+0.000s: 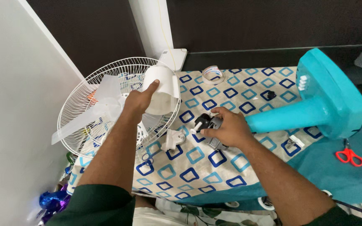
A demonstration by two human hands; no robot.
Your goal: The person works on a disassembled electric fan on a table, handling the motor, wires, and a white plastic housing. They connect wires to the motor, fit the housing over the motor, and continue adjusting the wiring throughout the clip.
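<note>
Mid-teardown, I'd say: left hand (141, 99) closed round white motor cover (163, 90) at 11 o'clock, right hand (227, 127) clamped on bare fan motor (209, 125) at centre; next needs cover set down w/o dropping.

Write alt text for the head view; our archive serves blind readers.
A person's left hand grips a white motor cover while the right hand holds a fan motor joined to a teal fan stand lying on a patterned cloth. A white fan guard with blades, tape roll and red scissors lie nearby.
</note>
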